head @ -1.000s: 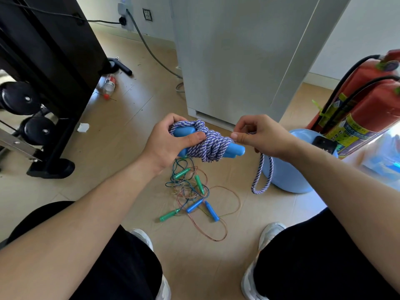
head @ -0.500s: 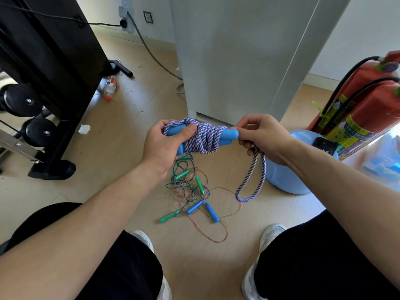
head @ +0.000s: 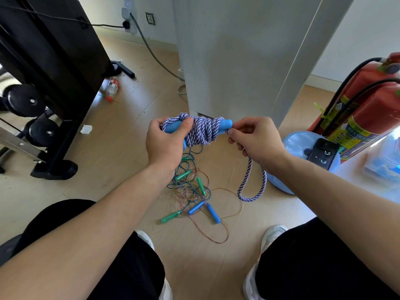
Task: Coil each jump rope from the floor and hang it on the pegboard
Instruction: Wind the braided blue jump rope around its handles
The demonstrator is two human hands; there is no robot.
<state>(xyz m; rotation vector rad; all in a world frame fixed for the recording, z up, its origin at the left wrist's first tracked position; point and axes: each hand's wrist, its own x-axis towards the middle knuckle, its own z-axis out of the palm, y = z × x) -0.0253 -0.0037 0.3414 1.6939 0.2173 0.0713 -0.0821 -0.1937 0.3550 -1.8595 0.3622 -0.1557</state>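
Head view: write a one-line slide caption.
Left hand holds the purple-white jump rope coiled round its blue handles; right hand pinches the loose loop above tangled thin ropes.

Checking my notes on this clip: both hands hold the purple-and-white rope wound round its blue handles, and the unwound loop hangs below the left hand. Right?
Not quite. The head view shows the unwound loop hanging below the right hand, not the left hand. The rest holds: both hands hold the purple-and-white rope wound round its blue handles.
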